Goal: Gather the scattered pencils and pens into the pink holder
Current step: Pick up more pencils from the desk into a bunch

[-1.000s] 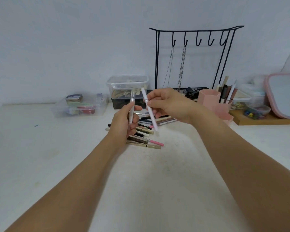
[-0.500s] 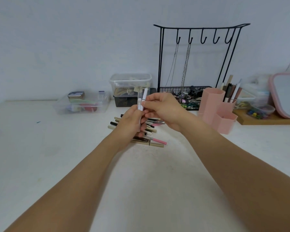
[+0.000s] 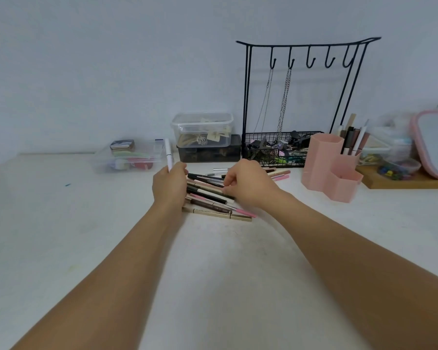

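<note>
My left hand [image 3: 169,186] grips white pens [image 3: 168,154] that stick upright out of the fist. A pile of pens and pencils [image 3: 213,198] lies on the white table between both hands. My right hand [image 3: 243,184] is down on the pile's right side, its curled fingertips pinching a dark pen [image 3: 208,181] there. A few more pencils [image 3: 278,173] lie just beyond that hand. The pink holder [image 3: 324,162] stands to the right, with several pens [image 3: 352,140] upright in its back compartment.
A black wire hook stand [image 3: 301,97] with chains and a cluttered basket stands behind the pile. Clear plastic boxes [image 3: 202,127] and a flat clear tray [image 3: 129,157] sit at the back. A wooden board [image 3: 400,181] with small containers and a pink-rimmed mirror [image 3: 433,142] lie at right.
My right hand let go of the white pen, which stayed in my left hand with the other one, and dropped onto the pile. My left hand moved left and lower.
</note>
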The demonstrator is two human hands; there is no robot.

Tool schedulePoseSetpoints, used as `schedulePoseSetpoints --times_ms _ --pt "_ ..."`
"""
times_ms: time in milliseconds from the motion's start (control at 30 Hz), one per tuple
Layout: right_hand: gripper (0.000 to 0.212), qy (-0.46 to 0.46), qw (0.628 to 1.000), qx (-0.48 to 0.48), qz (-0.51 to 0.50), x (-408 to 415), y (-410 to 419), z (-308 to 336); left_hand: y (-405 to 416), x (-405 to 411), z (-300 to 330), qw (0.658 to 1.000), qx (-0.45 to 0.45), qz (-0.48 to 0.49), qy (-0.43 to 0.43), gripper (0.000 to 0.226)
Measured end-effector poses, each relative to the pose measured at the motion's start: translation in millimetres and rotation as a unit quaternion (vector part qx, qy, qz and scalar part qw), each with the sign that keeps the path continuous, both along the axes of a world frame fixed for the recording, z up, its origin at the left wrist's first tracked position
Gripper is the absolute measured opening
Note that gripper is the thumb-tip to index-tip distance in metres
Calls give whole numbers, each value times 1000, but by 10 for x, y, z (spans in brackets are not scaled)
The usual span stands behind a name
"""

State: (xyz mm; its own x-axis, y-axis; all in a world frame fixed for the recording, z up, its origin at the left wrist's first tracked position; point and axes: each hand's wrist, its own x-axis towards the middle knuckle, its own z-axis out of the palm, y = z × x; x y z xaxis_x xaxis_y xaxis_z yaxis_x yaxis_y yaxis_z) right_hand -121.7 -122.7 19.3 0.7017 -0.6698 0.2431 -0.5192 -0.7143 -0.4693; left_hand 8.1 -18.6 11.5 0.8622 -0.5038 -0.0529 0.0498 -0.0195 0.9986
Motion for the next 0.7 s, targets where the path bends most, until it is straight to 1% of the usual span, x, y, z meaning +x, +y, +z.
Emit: schedulePoseSetpoints --times_ms 100,200,333,400,500,600,633,700 --pt "9 11 1000 -2 -4 8 -13 -11 10 5 3 999 9 -1 -36 19" --pt "16 29 999 19 -20 14 -40 -4 42 -46 56 997 4 -17 -75 20" --pt "23 41 996 72 -31 -12 -70 38 94 -54 134 997 40 -49 -41 20" --pt "23 34 994 98 -37 -40 -84 81 109 -74 133 995 66 -69 -18 21" --pt "20 -18 984 173 -49 -91 -106 152 96 -171 68 994 53 -94 4 23" --pt "17 -98 948 301 -24 -121 -109 185 47 -209 -17 994 36 -102 -21 27" --pt "17 -124 930 346 -8 -122 -99 188 29 -205 -29 994 24 -104 -22 29" --pt "16 -177 882 435 28 -106 -42 209 10 -196 -26 994 -15 -111 6 30"
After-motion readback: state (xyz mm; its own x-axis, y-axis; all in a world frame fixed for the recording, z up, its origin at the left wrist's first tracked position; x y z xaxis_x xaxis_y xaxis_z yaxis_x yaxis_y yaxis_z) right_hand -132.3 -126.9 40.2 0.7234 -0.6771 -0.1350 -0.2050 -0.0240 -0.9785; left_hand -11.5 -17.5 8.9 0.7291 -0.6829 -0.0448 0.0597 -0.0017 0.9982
